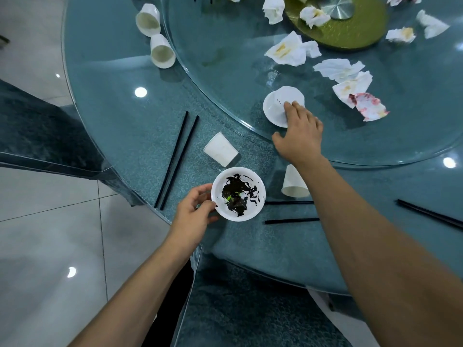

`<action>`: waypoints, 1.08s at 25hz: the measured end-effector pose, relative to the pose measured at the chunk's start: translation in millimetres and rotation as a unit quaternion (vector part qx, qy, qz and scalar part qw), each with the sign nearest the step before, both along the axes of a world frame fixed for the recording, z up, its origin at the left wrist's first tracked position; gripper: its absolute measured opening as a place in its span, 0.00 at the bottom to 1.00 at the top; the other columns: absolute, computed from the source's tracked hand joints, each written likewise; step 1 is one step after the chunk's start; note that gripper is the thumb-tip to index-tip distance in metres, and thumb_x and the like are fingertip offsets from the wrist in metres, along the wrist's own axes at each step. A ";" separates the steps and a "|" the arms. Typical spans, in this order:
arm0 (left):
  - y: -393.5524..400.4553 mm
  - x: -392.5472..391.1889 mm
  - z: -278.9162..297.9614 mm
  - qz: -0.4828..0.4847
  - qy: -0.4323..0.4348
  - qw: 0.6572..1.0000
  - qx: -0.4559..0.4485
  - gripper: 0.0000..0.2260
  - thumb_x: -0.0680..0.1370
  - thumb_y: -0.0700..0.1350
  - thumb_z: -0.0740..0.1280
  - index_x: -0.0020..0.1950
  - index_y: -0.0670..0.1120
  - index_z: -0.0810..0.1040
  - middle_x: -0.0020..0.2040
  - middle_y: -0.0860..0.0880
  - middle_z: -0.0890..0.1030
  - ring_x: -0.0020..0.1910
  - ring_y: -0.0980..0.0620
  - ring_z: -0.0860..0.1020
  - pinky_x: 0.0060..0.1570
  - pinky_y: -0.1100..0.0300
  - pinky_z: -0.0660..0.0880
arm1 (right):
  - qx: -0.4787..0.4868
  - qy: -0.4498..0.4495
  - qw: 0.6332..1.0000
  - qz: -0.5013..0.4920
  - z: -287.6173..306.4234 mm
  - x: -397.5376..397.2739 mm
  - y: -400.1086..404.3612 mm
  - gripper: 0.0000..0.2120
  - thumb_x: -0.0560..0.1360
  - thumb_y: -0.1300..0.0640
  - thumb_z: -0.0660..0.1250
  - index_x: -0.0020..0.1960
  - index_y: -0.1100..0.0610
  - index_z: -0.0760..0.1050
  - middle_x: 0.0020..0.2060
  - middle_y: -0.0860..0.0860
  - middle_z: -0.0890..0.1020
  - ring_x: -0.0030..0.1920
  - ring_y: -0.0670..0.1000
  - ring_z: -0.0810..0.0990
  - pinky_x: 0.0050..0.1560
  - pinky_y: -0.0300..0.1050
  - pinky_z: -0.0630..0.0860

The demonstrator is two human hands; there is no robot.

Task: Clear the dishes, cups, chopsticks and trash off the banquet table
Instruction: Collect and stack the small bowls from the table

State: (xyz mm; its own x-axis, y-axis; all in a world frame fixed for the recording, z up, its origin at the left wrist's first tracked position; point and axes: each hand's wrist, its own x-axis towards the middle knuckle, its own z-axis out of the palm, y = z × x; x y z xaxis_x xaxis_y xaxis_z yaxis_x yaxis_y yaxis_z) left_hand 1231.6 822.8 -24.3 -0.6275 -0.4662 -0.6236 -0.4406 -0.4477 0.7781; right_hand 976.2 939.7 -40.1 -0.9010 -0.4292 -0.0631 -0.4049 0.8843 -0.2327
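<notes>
Two white dishes are being handled right now. The left hand [193, 216] grips the dirty dish [238, 194], the one smeared with black sauce, by its left rim, right at the near edge of the table [120, 126]. The right hand [302, 132] reaches out to the near edge of the glass turntable [225, 53], fingers pretty straight and resting on the clean dish [276, 110]; can't tell if it's really gripping it.

Between the two dishes a paper cup [220, 149] lies on its side, and another cup [294, 182] lies under the right forearm. One pair of black chopsticks [175, 161] lies at the table's left edge, another pair [290, 211] just right of the dirty dish, and a third [431, 214] toward the right edge. Crumpled napkins [348, 78] are scattered over the turntable, and two more tipped cups [155, 36] lie just off its far left rim.
</notes>
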 end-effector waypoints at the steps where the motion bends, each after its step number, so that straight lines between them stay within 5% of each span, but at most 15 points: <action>1: 0.0 0.2 -1.1 0.000 -0.002 1.000 -0.001 0.17 0.80 0.29 0.61 0.62 0.45 0.77 0.59 0.43 0.83 0.53 0.46 0.82 0.54 0.52 0.81 | -0.009 0.018 1.000 0.006 -1.7 7.0 2.0 0.34 0.75 0.50 0.67 0.78 0.53 0.61 0.78 0.53 0.65 0.77 0.57 0.63 0.77 0.58 0.55; 6: 1.5 1.7 -3.1 0.001 -0.005 1.000 -0.002 0.17 0.80 0.30 0.61 0.63 0.45 0.78 0.59 0.44 0.83 0.52 0.47 0.83 0.52 0.54 0.81 | -0.048 0.124 0.991 0.028 -8.8 37.0 11.9 0.27 0.73 0.50 0.69 0.71 0.52 0.72 0.65 0.53 0.76 0.68 0.56 0.71 0.71 0.54 0.61; 11: 2.4 1.5 -3.8 0.004 -0.005 1.000 -0.004 0.16 0.80 0.30 0.61 0.62 0.46 0.78 0.57 0.45 0.83 0.51 0.49 0.82 0.53 0.53 0.81 | 0.017 0.080 0.996 0.039 -15.9 40.4 5.3 0.43 0.70 0.47 0.75 0.80 0.50 0.58 0.77 0.54 0.64 0.78 0.56 0.60 0.78 0.56 0.53; 16: 3.3 1.6 -3.8 0.012 -0.002 1.000 -0.002 0.17 0.79 0.30 0.61 0.59 0.48 0.79 0.55 0.45 0.84 0.50 0.50 0.83 0.50 0.56 0.82 | 0.044 0.136 0.989 0.030 -20.6 35.9 -3.9 0.39 0.73 0.65 0.68 0.80 0.50 0.58 0.75 0.56 0.66 0.75 0.58 0.63 0.76 0.57 0.56; 19: 3.2 1.0 -3.9 0.015 -0.003 1.000 0.000 0.16 0.79 0.30 0.61 0.59 0.48 0.79 0.55 0.44 0.84 0.49 0.50 0.84 0.50 0.55 0.82 | 0.039 0.146 0.988 0.038 -19.3 33.1 -3.6 0.38 0.73 0.67 0.67 0.79 0.51 0.60 0.73 0.57 0.68 0.73 0.59 0.66 0.73 0.57 0.58; 27: 5.3 2.6 -3.8 -0.001 -0.001 1.000 -0.004 0.16 0.80 0.31 0.61 0.59 0.49 0.79 0.55 0.45 0.84 0.47 0.51 0.84 0.49 0.56 0.81 | -0.137 0.119 0.983 0.028 -5.1 49.0 8.6 0.29 0.76 0.58 0.65 0.76 0.60 0.65 0.72 0.57 0.72 0.71 0.59 0.70 0.73 0.53 0.63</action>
